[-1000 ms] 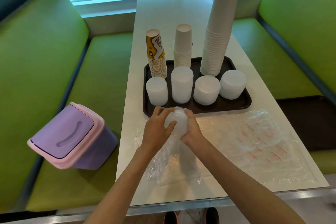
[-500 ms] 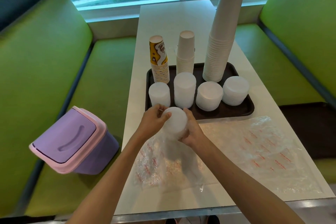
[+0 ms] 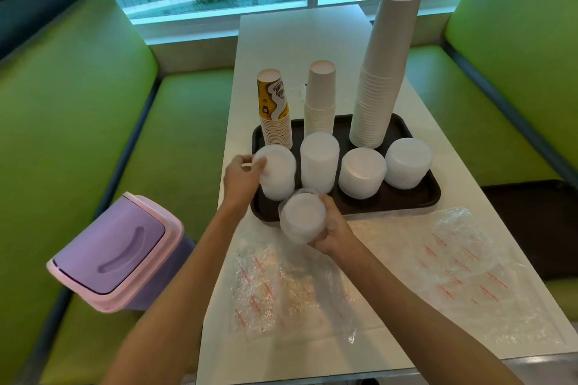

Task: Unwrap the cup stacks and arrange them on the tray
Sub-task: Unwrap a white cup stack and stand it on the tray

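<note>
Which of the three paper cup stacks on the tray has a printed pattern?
The left stack, at the far-left corner of the tray: its cups are yellow with a brown-and-white print. The middle stack and the tall stack are plain.

Matt dark plastic tray (image 3: 419,201), crinkly glossy clear wrap (image 3: 463,275), smooth white table (image 3: 281,40)

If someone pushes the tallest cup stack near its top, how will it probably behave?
The tall stack would probably tip: it is narrow and far higher than its neighbours. Its cups look like paper, so it is likely light, and a low push may slide it across the tray instead.
</note>
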`<state>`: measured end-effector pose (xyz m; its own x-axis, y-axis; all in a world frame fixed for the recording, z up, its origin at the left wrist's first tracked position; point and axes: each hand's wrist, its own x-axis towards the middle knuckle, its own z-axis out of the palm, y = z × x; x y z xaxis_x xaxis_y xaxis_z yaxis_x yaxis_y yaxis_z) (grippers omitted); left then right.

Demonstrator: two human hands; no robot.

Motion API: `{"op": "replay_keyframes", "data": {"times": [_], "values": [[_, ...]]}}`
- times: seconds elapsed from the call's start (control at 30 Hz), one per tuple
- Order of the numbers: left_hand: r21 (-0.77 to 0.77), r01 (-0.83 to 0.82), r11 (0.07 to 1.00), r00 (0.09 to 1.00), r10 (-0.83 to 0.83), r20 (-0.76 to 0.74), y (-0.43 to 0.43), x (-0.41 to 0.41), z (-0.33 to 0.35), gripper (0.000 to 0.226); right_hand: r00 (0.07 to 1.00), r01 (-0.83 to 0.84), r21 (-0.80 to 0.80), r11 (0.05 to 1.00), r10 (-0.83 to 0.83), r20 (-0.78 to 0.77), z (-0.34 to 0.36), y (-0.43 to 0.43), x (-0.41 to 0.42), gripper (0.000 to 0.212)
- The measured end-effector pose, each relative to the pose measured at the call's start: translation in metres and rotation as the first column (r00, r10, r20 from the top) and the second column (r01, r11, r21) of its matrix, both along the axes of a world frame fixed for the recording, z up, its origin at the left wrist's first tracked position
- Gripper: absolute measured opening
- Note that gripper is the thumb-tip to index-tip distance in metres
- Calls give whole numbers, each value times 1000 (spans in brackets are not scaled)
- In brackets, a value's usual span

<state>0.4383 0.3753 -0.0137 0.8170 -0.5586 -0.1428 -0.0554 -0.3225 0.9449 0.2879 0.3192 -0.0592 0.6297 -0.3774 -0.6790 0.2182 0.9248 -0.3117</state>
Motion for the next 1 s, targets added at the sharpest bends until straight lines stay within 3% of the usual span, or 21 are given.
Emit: {"op": "replay_keyframes", "data": {"times": [0.1, 0.17, 0.3, 0.4, 0.67, 0.77, 0.9, 1.0], "values": [[33, -149, 988, 989, 148, 20, -15, 22, 2, 34, 1000, 8, -13, 1000, -8, -13, -6, -2, 2, 26], [79, -169, 982, 985, 165, 47, -25, 31, -1, 33, 1000, 3, -9, 1000, -3, 1, -9, -4, 4, 45], [164, -132, 978, 989, 119, 88, -42, 35, -8, 32, 1000, 13, -25, 1000, -14, -22, -13, -6, 4, 38], [212, -102, 972, 990, 79, 116, -48, 32, -13, 32, 1000, 15, -34, 999, -16, -20, -16, -8, 2, 56], [310, -78, 948, 956, -17, 294, -48, 25, -23, 41, 999, -16, -66, 998, 13, -34, -3, -8, -11, 48], [267, -7, 964, 915, -101, 390, -46, 19, -20, 58, 998, 9, -66, 998, -13, -59, -3, -8, -12, 40], [406, 128, 905, 832, -321, 453, -41, 11, -19, 81, 1000, 18, -58, 998, -19, -7, 1, -6, -11, 66], [470, 167, 867, 817, -388, 426, -42, 11, -24, 89, 999, 18, -49, 999, -16, 31, 6, -6, -12, 63]]}}
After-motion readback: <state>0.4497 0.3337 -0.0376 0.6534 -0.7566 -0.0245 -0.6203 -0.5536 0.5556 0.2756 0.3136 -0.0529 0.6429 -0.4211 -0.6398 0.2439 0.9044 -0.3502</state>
